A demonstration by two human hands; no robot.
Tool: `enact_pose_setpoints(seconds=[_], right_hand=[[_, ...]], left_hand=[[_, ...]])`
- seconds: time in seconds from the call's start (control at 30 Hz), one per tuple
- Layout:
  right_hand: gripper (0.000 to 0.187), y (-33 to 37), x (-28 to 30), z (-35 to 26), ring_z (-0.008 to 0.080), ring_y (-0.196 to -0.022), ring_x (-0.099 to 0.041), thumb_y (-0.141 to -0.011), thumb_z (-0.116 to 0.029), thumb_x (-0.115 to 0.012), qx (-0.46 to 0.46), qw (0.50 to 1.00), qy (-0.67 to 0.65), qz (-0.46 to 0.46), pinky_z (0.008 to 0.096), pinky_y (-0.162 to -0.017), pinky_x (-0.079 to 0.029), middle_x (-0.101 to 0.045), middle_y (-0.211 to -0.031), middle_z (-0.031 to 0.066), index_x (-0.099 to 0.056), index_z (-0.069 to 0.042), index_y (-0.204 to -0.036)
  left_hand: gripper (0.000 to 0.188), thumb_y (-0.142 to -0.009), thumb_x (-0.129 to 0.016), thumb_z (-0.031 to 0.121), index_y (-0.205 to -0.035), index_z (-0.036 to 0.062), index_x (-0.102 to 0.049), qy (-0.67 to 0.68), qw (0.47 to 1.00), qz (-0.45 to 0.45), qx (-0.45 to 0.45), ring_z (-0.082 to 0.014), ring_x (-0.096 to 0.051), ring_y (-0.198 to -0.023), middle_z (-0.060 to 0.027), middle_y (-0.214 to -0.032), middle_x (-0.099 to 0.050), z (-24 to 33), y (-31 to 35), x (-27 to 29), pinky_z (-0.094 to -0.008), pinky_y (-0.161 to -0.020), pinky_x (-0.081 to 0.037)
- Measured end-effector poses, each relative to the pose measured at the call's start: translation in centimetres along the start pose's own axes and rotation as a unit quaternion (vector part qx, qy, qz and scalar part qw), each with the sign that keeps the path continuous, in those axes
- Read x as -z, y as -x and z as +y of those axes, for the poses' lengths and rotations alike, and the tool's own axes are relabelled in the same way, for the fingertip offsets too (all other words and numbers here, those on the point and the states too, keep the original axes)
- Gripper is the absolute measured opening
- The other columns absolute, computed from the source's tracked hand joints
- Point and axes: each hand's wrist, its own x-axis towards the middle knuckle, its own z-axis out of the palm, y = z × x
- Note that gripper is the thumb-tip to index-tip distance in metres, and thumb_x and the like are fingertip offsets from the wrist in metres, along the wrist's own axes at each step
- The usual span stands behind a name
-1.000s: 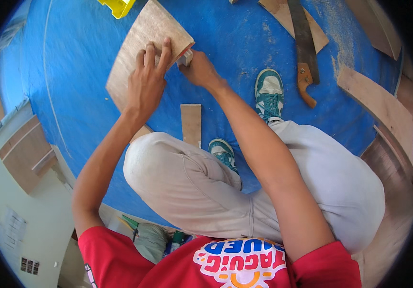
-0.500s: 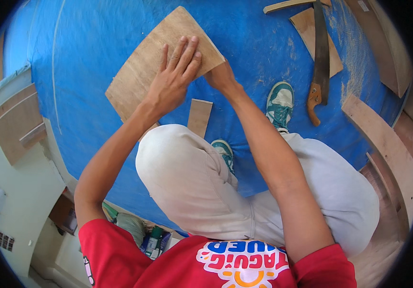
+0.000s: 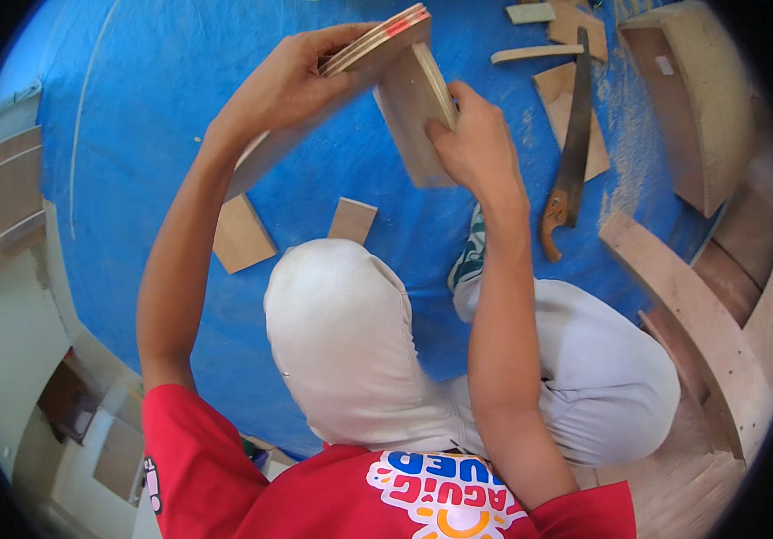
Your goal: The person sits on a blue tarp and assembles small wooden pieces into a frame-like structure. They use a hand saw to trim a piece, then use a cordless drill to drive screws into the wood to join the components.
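- The left hand (image 3: 289,83) is closed around the long layered edge of a plywood panel (image 3: 385,42), fingers on one side and thumb on the other; the panel's end bears a red mark.
- The right hand (image 3: 483,144) is partly curled, pinching the near edge of a second wooden panel (image 3: 407,117) between thumb and fingers.
- Both panels are raised in front of the person, set at an angle; the second one's upper end appears to meet the first near its red-marked end.
- Beneath, two small wood pieces (image 3: 244,236) lie apart on a blue sheet (image 3: 166,126), near the person's raised knee (image 3: 337,296).
- To the right, a handsaw (image 3: 575,126) lies across a flat offcut (image 3: 596,148), near a thin strip (image 3: 530,54).
- Farther right are a box-like wooden piece (image 3: 714,99) and a long board (image 3: 692,296).
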Motion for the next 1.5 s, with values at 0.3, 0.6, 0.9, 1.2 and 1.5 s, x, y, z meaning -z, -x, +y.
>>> enact_pose_setpoints(seconds=[0.3,0.6,0.9,1.2,1.5], right_hand=[[0.044,-6.3,5.0,-2.8,0.0397,-0.104,-0.072,-0.083,-0.022,-0.078,0.055,0.943,0.309,-0.112,0.0461,-0.093,-0.057,-0.074,-0.113,0.0243,-0.073,-0.006,-0.124],[0.028,-10.8,-4.0,-3.6,0.0429,-0.099,-0.072,-0.080,-0.017,-0.076,0.148,0.884,0.424,-0.129,0.0485,-0.086,-0.060,-0.075,-0.106,0.0235,-0.079,-0.005,-0.105],[0.040,-14.5,-8.0,-6.7,0.0445,-0.095,-0.074,-0.076,-0.019,-0.081,0.188,0.851,0.466,-0.151,0.0490,-0.081,-0.061,-0.074,-0.105,0.0278,-0.075,0.003,-0.109],[0.051,-14.2,-7.2,-6.5,0.0437,-0.099,-0.074,-0.079,-0.017,-0.075,0.132,0.896,0.343,-0.250,0.0491,-0.086,-0.061,-0.071,-0.118,0.0296,-0.071,0.000,-0.127],[0.046,-10.7,0.0,-0.2,0.0426,-0.114,-0.068,-0.082,-0.015,-0.069,0.184,0.940,0.236,-0.164,0.0451,-0.102,-0.053,-0.070,-0.122,0.0281,-0.071,0.000,-0.126]], left_hand=[[0.053,-0.096,-0.071,0.040,-0.135,0.0048,-0.068,0.151,0.969,-0.055,0.185,-0.0341,-0.072,-0.104,-0.0220,-0.121,-0.073,-15.0,-0.7,-9.8,-0.0423,-0.094,-0.055],[0.051,-0.086,-0.078,0.045,-0.122,0.0095,-0.075,-0.164,0.958,0.119,0.201,-0.0346,-0.057,-0.124,-0.0181,-0.125,-0.067,-17.6,0.0,-14.9,-0.0507,-0.105,-0.046],[0.126,-0.061,-0.096,0.050,-0.163,0.0181,-0.030,-0.196,0.928,0.182,0.260,-0.0518,-0.018,-0.155,-0.0325,-0.165,-0.024,-15.2,10.9,-15.7,-0.0650,-0.122,-0.024],[0.145,-0.052,-0.099,0.053,-0.167,0.0199,-0.016,-0.215,0.860,0.188,0.422,-0.0551,-0.010,-0.155,-0.0352,-0.167,-0.010,-15.8,19.5,-13.4,-0.0754,-0.115,-0.024],[0.140,-0.046,-0.100,0.052,-0.162,0.0195,-0.029,-0.289,0.901,0.012,0.324,-0.0452,-0.028,-0.152,-0.0253,-0.163,-0.030,-16.6,14.9,-11.0,-0.0745,-0.112,-0.029]])
